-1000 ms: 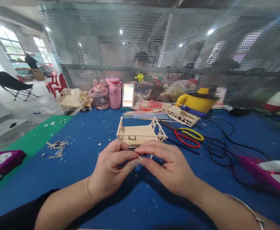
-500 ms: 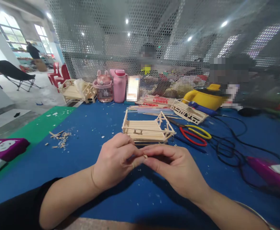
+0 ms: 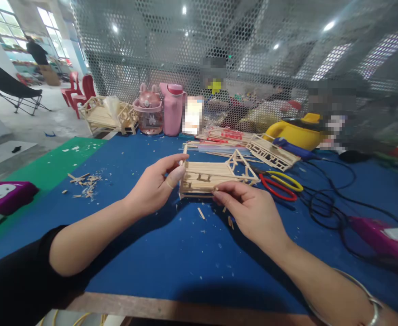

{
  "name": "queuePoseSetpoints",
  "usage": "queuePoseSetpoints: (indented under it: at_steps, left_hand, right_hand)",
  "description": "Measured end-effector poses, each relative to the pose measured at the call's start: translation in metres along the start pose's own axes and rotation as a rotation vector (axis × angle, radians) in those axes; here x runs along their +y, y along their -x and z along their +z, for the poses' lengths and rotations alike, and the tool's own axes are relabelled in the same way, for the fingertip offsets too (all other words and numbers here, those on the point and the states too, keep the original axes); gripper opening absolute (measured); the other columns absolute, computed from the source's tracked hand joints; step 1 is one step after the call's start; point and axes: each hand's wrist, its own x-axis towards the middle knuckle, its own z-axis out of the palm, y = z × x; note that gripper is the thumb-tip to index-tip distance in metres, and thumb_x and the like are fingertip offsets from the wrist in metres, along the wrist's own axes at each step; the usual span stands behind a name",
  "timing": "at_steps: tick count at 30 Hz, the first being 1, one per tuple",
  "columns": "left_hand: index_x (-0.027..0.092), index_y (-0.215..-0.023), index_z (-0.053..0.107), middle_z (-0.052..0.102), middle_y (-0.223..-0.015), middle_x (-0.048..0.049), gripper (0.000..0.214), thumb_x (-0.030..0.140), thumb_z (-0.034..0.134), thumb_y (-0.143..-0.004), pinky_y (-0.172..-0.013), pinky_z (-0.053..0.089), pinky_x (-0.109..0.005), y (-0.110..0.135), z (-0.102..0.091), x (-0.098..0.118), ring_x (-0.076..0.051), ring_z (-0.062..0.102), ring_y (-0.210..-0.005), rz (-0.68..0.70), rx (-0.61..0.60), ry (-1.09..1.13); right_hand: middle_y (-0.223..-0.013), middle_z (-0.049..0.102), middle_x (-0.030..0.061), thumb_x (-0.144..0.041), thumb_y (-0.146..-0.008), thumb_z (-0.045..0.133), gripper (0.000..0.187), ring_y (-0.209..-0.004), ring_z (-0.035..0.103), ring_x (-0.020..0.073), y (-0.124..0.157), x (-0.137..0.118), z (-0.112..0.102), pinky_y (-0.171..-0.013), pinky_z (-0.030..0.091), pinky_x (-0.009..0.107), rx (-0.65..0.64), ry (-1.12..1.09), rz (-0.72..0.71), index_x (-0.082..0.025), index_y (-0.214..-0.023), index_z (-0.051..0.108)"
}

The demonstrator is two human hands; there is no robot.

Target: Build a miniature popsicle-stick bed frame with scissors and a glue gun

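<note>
A small wooden stick model, with a plank floor, low railings and a triangular frame at its right end, is on the blue table mat in front of me. My left hand grips its left corner post between thumb and fingers. At the model's front edge, my right hand pinches a tiny piece of wood, mostly covered by the fingertips. Short stick offcuts lie on the mat just before the model.
Scissors with red and yellow handles lie right of the model, near tangled black cables. Behind are loose sticks, another stick panel, a pink bottle and a yellow pot. Wood scraps sit at left.
My hands have moved apart. The left has gone up to the model's left post; the right has brought the tiny piece to its front edge. Offcuts now show on the mat below.
</note>
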Motion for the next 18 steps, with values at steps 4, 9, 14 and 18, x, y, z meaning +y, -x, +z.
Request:
queuePoseSetpoints:
  at_steps: [4,9,14,18]
  left_hand:
    - [0.016,-0.123,0.051,0.064,-0.094,-0.0072,0.041,0.036,0.041,-0.089,-0.07,0.05,-0.029,0.003,0.003,0.002,-0.015,0.059,-0.078,-0.015,0.009,0.046]
    - [0.017,-0.123,0.051,0.063,-0.091,-0.0064,0.041,0.038,0.041,-0.089,-0.068,0.05,-0.029,0.003,0.005,0.001,-0.014,0.058,-0.075,-0.01,0.019,0.078]
    - [0.017,-0.121,0.052,0.062,-0.088,-0.006,0.04,0.038,0.042,-0.089,-0.068,0.05,-0.029,0.004,0.008,0.001,-0.015,0.057,-0.075,-0.009,0.024,0.099]
    - [0.017,-0.121,0.052,0.061,-0.087,-0.005,0.041,0.039,0.043,-0.088,-0.069,0.05,-0.03,0.004,0.008,0.001,-0.015,0.057,-0.075,-0.004,0.028,0.089]
  right_hand:
    - [-0.057,0.064,0.0005,-0.039,-0.07,0.067,0.025,-0.045,0.057,0.0107,-0.002,-0.004,0.002,-0.044,0.048,0.022,0.004,-0.135,0.17,-0.015,-0.078,0.068]
    - [-0.049,0.059,-0.0008,-0.042,-0.069,0.068,0.033,-0.039,0.051,0.0085,-0.005,-0.005,0.007,-0.038,0.044,0.019,0.042,-0.147,0.22,-0.013,-0.084,0.07]
    - [-0.048,0.058,-0.0015,-0.041,-0.072,0.066,0.031,-0.039,0.051,0.0085,-0.006,-0.004,0.011,-0.038,0.045,0.019,0.025,-0.169,0.203,-0.013,-0.084,0.069]
    - [-0.046,0.057,-0.0024,-0.038,-0.073,0.064,0.027,-0.036,0.05,0.008,-0.006,-0.005,0.01,-0.037,0.043,0.018,0.004,-0.141,0.191,-0.014,-0.084,0.069]
